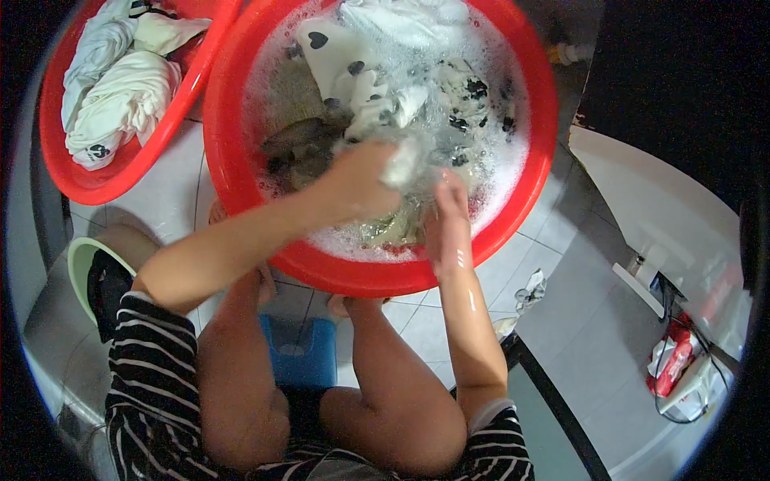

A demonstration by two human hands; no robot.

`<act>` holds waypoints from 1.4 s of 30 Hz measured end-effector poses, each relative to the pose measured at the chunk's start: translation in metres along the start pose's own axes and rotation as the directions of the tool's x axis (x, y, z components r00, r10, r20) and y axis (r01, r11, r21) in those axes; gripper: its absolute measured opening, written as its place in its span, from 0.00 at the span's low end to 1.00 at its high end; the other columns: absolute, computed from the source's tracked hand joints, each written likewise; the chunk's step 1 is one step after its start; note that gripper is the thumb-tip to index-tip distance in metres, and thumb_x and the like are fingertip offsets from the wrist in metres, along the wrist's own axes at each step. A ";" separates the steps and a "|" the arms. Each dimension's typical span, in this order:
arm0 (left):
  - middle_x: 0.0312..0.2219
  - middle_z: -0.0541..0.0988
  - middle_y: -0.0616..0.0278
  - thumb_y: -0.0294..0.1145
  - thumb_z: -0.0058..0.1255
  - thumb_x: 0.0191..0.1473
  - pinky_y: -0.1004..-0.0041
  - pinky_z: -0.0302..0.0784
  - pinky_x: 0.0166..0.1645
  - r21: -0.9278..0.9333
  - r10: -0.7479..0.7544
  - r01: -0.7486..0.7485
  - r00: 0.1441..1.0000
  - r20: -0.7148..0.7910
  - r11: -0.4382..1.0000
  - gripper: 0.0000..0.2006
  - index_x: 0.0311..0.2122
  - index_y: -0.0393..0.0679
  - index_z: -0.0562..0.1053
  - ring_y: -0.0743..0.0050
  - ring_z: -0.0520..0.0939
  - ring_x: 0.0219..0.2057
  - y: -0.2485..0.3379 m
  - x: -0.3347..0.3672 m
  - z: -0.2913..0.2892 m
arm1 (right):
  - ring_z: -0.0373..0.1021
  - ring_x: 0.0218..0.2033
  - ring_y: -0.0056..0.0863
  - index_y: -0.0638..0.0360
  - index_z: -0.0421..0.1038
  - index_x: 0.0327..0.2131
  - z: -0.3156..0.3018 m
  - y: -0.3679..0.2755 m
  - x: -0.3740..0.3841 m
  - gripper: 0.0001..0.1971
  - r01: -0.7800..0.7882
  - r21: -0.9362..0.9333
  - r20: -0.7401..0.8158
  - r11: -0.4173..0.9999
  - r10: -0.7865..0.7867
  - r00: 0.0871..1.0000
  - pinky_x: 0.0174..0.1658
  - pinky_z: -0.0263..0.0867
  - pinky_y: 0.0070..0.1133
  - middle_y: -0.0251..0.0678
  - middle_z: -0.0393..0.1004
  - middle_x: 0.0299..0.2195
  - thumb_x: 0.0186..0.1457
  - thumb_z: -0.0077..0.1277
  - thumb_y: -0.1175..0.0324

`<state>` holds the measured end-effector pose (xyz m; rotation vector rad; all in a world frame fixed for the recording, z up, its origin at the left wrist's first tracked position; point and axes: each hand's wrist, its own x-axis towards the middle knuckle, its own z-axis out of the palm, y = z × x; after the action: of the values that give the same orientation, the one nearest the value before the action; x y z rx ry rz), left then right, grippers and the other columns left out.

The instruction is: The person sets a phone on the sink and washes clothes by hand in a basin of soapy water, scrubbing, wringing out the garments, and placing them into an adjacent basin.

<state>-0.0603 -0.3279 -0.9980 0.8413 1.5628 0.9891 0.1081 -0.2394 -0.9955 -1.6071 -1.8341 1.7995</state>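
A big red basin point(539, 172) holds sudsy water and a mix of wet clothes. Over its middle my left hand point(365, 180) is closed on a wet white cloth point(403, 163), blurred by motion. Beside it, at the near right side of the basin, is my right hand point(449, 212), wet and low over the water. Its fingers are partly hidden and smeared, so its grip is unclear. Around the hands lie a white garment with black hearts point(327, 60), a black-and-white patterned garment point(468, 92) and a dark brownish cloth point(298, 138).
A second red basin point(112, 190) at the far left holds wrung white clothes point(132, 100). Below it stands a pale green bucket point(80, 268) with dark cloth inside. A blue plastic stool point(309, 353) is between my legs. Right, a white panel point(666, 200) stands near a red-and-white package point(674, 357).
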 end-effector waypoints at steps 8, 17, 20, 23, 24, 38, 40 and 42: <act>0.28 0.67 0.55 0.25 0.52 0.41 0.60 0.68 0.40 -0.381 0.656 -0.556 0.724 0.212 0.738 0.10 0.30 0.37 0.67 0.52 0.73 0.36 0.093 -0.091 0.017 | 0.69 0.44 0.39 0.63 0.59 0.54 -0.006 -0.064 -0.039 0.31 -0.775 0.491 0.538 0.397 0.561 0.629 0.50 0.64 0.33 0.41 0.70 0.46 0.54 0.43 0.49; 0.47 0.71 0.55 0.31 0.52 0.52 0.65 0.64 0.55 -0.882 -0.129 0.014 0.990 -0.054 0.471 0.22 0.52 0.39 0.64 0.66 0.70 0.51 0.012 -0.050 -0.016 | 0.66 0.50 0.42 0.67 0.58 0.54 -0.002 -0.074 -0.083 0.23 -0.498 0.788 0.423 0.361 0.271 0.865 0.53 0.64 0.38 0.47 0.66 0.50 0.57 0.35 0.65; 0.50 0.69 0.53 0.38 0.44 0.58 0.62 0.60 0.60 -0.950 -0.238 0.027 0.970 -0.050 0.310 0.22 0.55 0.42 0.60 0.65 0.66 0.55 0.018 -0.060 0.009 | 0.65 0.51 0.43 0.69 0.59 0.53 -0.001 -0.070 -0.082 0.23 -0.570 0.782 0.552 0.253 0.144 0.821 0.53 0.64 0.38 0.48 0.65 0.51 0.57 0.36 0.65; 0.48 0.72 0.53 0.41 0.41 0.59 0.59 0.66 0.56 -0.981 -0.039 0.191 0.981 0.191 -0.003 0.21 0.54 0.41 0.61 0.60 0.72 0.51 0.010 -0.050 -0.002 | 0.66 0.51 0.37 0.63 0.58 0.55 0.008 -0.076 -0.080 0.24 -0.538 0.675 0.437 0.506 0.314 0.843 0.52 0.64 0.36 0.44 0.66 0.51 0.58 0.39 0.58; 0.44 0.75 0.55 0.37 0.46 0.56 0.63 0.73 0.50 -0.990 -0.041 0.114 0.993 0.111 0.081 0.19 0.51 0.40 0.65 0.64 0.77 0.45 0.009 -0.049 -0.007 | 0.66 0.51 0.37 0.63 0.58 0.55 0.010 -0.070 -0.076 0.24 -0.543 0.671 0.441 0.505 0.318 0.840 0.52 0.64 0.36 0.44 0.66 0.51 0.58 0.39 0.58; 0.28 0.78 0.62 0.30 0.57 0.47 0.79 0.73 0.33 -0.872 -0.246 -0.083 0.943 -0.226 0.483 0.12 0.36 0.35 0.73 0.82 0.77 0.29 0.024 -0.064 0.006 | 0.71 0.39 0.28 0.61 0.64 0.44 0.058 -0.075 -0.057 0.13 -0.135 0.690 -0.050 0.711 0.234 0.971 0.41 0.71 0.26 0.38 0.72 0.38 0.53 0.48 0.77; 0.27 0.77 0.64 0.31 0.53 0.49 0.78 0.73 0.33 -0.944 -0.296 -0.083 0.938 -0.183 0.320 0.11 0.36 0.36 0.74 0.82 0.76 0.28 0.020 -0.058 0.014 | 0.70 0.37 0.24 0.57 0.64 0.38 0.055 -0.063 -0.058 0.09 -0.020 0.566 -0.074 0.824 0.075 0.994 0.40 0.69 0.24 0.33 0.70 0.36 0.54 0.49 0.68; 0.28 0.76 0.65 0.31 0.51 0.50 0.77 0.72 0.33 -0.978 -0.332 -0.041 0.937 -0.109 0.206 0.09 0.35 0.37 0.73 0.81 0.76 0.29 0.017 -0.055 0.021 | 0.67 0.33 0.20 0.58 0.64 0.34 0.052 -0.060 -0.056 0.06 0.287 0.144 -0.115 0.947 -0.272 0.955 0.37 0.65 0.19 0.32 0.68 0.34 0.54 0.49 0.71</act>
<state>-0.0287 -0.3667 -0.9626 -0.4343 0.8313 1.7065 0.0618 -0.2978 -0.9330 -1.2788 -1.7267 1.6683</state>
